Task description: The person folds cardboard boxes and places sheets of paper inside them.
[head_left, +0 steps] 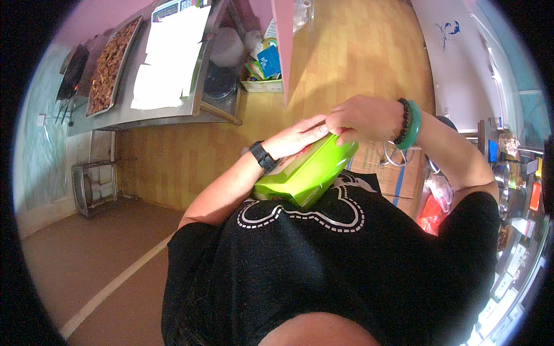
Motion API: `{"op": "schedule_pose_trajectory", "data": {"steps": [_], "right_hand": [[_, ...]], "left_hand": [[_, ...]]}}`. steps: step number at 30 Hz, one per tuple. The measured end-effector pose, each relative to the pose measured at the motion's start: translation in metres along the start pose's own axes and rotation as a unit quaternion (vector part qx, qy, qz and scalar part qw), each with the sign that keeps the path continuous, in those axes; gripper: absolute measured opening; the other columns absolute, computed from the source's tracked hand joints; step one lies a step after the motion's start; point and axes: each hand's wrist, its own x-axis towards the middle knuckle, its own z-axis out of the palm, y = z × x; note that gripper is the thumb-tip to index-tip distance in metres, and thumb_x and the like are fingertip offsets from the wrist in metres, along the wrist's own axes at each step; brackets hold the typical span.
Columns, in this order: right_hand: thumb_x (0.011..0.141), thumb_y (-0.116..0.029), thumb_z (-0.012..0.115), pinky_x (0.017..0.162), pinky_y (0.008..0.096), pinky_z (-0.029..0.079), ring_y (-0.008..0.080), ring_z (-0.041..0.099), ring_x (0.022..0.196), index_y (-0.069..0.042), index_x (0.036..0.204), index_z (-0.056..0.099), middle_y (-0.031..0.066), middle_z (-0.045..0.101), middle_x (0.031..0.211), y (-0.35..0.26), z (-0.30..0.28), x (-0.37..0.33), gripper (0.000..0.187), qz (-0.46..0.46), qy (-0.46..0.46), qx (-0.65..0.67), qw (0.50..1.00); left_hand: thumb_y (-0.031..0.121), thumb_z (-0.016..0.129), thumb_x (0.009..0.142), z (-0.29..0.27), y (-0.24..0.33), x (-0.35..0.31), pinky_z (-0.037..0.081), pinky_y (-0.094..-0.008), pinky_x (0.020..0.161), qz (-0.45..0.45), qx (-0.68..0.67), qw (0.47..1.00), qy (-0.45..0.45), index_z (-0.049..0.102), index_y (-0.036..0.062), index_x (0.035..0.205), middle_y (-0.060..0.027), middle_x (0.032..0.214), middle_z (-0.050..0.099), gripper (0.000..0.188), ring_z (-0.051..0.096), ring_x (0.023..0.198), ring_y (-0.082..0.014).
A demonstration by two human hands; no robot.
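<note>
Green package, held close before the black shirt.
The right hand has bent fingers, closed on its far end; the left hand lays fingers nearly straight along it, whether gripping I cannot tell.

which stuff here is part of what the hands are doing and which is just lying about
In use: green box; left hand lying along it; right hand with fingers at its far end.

Lying about: tray of brown pieces; white sheets; filled carton; cardboard box with blue stripes; red bag.
</note>
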Motion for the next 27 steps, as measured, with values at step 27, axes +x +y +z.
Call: {"op": "schedule_pose_trajectory", "data": {"steps": [27], "right_hand": [[0.07,-0.014,0.062,0.059,0.0376,0.039,0.0298,0.052,0.066,-0.004,0.076,0.047,0.011,0.05,0.067,0.018,0.006,0.001,0.019,0.044,-0.042,0.052,0.997]], "left_hand": [[0.033,0.041,0.089,-0.055,0.036,-0.014,0.024,-0.0303,0.1,0.008,0.171,0.974,-0.15,0.031,0.003,0.128,-0.0106,0.131,0.035,0.05,0.03,0.122,-0.0185]]}}
